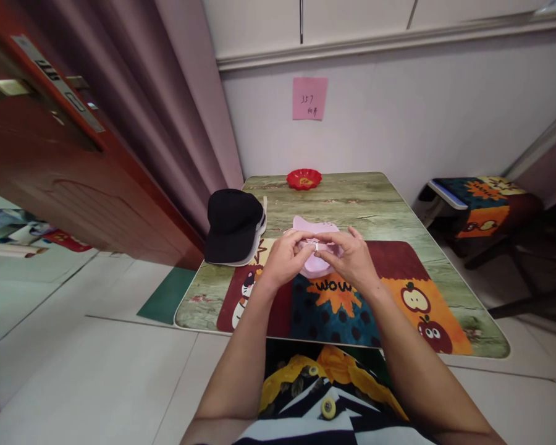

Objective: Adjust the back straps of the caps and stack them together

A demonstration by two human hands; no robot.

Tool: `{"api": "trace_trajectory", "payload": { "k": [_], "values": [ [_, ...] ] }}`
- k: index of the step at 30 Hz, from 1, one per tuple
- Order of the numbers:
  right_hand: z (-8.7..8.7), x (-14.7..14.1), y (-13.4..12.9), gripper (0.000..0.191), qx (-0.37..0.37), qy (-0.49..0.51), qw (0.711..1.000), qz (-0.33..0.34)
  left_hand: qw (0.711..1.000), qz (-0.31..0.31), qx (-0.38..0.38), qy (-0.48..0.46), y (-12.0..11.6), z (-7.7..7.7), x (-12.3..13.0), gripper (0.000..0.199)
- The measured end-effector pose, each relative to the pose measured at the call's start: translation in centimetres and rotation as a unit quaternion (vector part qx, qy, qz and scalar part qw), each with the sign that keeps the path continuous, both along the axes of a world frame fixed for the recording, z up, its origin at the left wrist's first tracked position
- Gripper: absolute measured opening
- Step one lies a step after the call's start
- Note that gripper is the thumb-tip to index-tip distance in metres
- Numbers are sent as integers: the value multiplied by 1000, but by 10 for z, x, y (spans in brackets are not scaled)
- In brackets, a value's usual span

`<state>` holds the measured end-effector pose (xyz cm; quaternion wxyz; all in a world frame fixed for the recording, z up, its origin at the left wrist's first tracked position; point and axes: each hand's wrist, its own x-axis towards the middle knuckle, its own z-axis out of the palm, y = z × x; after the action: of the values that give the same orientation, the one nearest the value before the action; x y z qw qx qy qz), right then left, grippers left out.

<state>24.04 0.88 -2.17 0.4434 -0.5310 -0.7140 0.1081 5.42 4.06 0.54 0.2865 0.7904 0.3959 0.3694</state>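
Observation:
My left hand and my right hand meet over the table, fingertips close together. Pinched between them is a small shiny whitish piece, too small to name. Just beneath lies a pale pink dish-like thing with a wavy edge, small dark lettering near its far rim. Both hands cover part of it, and whether they touch it I cannot tell. Under it spreads a colourful mat printed with "WOW", a cat and apples.
The table has a green wood-grain top. A black cap rests at its left edge, and a red scalloped dish stands at the back. A pink note is on the wall. Left is a door; right, a stool.

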Motion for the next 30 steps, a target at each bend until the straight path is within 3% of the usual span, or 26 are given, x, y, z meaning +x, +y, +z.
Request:
{"api": "trace_trajectory", "payload": {
  "k": [3, 11, 14, 16, 18, 21, 24, 27, 30],
  "values": [
    [3, 10, 0, 20, -2, -32, 999, -9, 1000, -15, -7, 20, 5, 0, -3, 28],
    [4, 19, 1, 20, -30, -48, 998, 4, 1000, -21, -15, 11, 9, -1, -3, 11],
    [9, 23, -2, 21, -38, -10, 998, 47, 999, -34, -27, 0, 11, 0, -7, 19],
    [12, 33, -4, 27, -36, 43, 995, 81, 999, -11, -20, -25, 16, 0, -17, 29],
    [10, 52, -5, 32, -25, 85, 994, 71, 998, 44, 4, -39, 24, -3, -33, 31],
    [-8, 84, -2, 33, -27, 54, 998, -7, 994, 102, 41, 29, 35, -16, -58, 31],
    [-37, 104, 5, 53, -65, -52, 995, -49, 989, 71, 45, 123, 42, -35, -69, 55],
    [-63, 101, 17, 67, -93, -85, 992, -10, 988, 14, 39, 150, 45, -48, -60, 76],
    [-69, 89, 28, 43, -96, -65, 992, 39, 992, -23, 36, 122, 50, -48, -43, 66]
  ]
}}
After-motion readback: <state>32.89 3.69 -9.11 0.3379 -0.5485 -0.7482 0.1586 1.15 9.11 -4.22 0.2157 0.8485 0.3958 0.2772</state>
